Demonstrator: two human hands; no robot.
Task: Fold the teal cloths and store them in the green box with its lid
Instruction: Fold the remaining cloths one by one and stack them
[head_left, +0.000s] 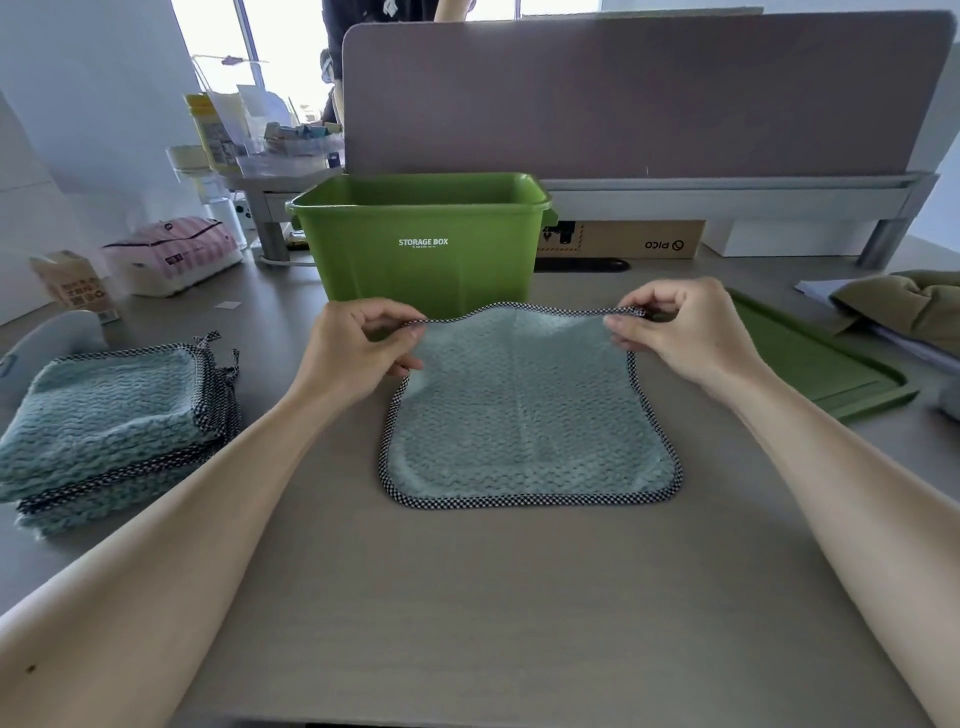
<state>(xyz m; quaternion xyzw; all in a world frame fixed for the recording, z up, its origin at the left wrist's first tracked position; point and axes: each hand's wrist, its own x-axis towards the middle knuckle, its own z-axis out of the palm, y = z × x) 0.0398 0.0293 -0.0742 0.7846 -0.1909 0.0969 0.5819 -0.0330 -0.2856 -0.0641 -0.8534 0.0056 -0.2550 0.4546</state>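
Starting the fold on one square teal waffle-weave cloth

My left hand and right hand each pinch a far corner of its checked hem, lifted off the grey counter; next I'd judge drawing that edge evenly to the near hem, before the open green plastic storage box

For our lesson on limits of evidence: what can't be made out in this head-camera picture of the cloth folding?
Box inside, head view: front wall hides its bottom and any contents.
Stack, head view: cloth count unclear, layers overlap.
Lid, head view: left edge behind the right hand and forearm.
Print under STORAGE BOX, head view: too small to read.
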